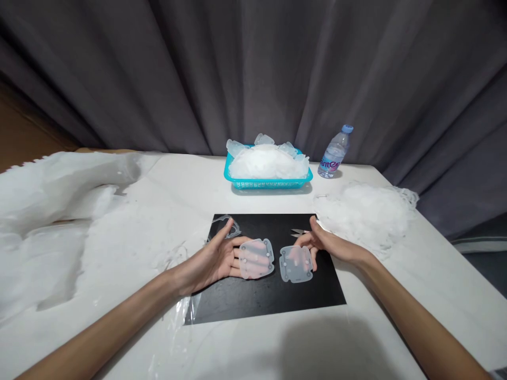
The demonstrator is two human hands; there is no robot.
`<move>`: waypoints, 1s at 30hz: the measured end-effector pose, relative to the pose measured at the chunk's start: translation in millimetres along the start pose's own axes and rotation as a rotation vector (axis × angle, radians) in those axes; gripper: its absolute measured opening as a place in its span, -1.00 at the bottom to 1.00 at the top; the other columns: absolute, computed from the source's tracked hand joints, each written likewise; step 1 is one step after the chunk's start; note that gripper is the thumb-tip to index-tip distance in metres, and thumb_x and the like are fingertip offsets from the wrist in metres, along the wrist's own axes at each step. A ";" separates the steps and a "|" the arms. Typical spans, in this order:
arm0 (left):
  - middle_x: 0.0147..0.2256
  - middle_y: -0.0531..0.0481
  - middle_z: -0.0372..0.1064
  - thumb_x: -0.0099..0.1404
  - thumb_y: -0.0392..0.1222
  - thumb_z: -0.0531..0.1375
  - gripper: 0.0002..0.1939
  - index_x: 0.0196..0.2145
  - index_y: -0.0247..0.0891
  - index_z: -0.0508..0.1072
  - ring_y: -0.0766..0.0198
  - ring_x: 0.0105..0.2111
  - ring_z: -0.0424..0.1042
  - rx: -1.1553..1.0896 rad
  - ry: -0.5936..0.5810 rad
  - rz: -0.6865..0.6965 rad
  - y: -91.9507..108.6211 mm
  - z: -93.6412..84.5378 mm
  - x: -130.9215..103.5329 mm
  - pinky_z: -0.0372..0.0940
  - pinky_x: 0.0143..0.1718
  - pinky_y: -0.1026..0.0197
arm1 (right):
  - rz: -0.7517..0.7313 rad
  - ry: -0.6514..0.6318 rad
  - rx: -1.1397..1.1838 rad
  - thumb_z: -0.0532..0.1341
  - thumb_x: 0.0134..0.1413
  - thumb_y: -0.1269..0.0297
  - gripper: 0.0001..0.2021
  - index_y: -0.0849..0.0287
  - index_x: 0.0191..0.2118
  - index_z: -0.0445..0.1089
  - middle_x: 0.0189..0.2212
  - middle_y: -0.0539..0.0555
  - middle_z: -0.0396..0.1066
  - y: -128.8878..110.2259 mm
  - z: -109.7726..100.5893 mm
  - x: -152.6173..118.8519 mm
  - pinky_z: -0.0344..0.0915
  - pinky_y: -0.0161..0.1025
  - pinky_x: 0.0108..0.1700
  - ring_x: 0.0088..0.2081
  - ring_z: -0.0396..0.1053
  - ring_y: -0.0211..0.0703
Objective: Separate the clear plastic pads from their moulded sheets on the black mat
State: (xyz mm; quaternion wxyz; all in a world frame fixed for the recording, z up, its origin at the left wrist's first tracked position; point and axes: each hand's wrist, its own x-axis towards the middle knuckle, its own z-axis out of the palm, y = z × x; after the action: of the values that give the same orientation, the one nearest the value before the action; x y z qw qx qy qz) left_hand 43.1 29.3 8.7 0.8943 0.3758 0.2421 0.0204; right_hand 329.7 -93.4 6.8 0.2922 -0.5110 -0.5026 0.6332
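Observation:
My left hand (227,257) is palm up with its fingers stretched out and thumb raised. A thin translucent plastic piece (256,258) with rounded corners and small round studs rests on its fingers. A similar translucent plastic piece (296,265) is at the fingertips of my right hand (316,244), the fingers curled beside and behind it. The two pieces are apart, above a black mat (261,302). Scissor blades (298,232) poke out, open, by my right hand; their handles are hidden. Next to my left thumb lies a clear cut-out plastic scrap (234,228).
A turquoise basket (269,184) heaped with translucent pieces stands at the back. Right of it is a water bottle (335,153). A pile of whitish plastic scraps (366,216) lies at right; large translucent sheets (47,221) cover the left of the white table (178,179).

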 end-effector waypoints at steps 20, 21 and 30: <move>-0.04 -0.41 0.58 0.46 0.38 -0.07 -0.24 0.07 -0.41 0.47 -0.11 -0.04 0.61 0.004 -0.007 0.011 -1.3 -2.1 0.4 0.41 0.08 -0.09 | 0.007 -0.008 -0.063 -0.31 0.28 -0.44 -0.07 0.19 -0.22 0.61 -0.40 0.13 0.55 1.3 -0.7 0.4 0.34 -0.22 -0.29 -0.54 0.41 -0.24; -0.04 -0.40 0.58 0.46 0.38 -0.07 -0.24 0.06 -0.41 0.48 -0.10 -0.05 0.61 0.008 -0.005 0.011 -1.1 -1.7 0.3 0.42 0.07 -0.08 | 0.005 -0.008 -0.065 -0.31 0.29 -0.43 -0.07 0.19 -0.22 0.61 -0.40 0.13 0.55 1.3 -0.6 0.5 0.35 -0.22 -0.28 -0.53 0.41 -0.23; -0.08 -0.38 0.60 0.44 0.42 -0.08 -0.20 0.06 -0.40 0.48 -0.06 -0.08 0.62 0.040 0.004 0.009 -0.3 0.0 0.3 0.42 0.03 -0.02 | -0.005 -0.004 -0.073 -0.28 0.31 -0.42 -0.08 0.23 -0.21 0.62 -0.42 0.13 0.55 0.9 1.5 1.3 0.37 -0.26 -0.31 -0.53 0.42 -0.24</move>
State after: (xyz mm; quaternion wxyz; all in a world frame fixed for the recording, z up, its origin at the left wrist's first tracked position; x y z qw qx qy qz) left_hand 43.4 29.2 8.3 0.8859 0.3948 0.2427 0.0203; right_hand 328.0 -93.1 5.5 0.2742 -0.5188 -0.5271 0.6147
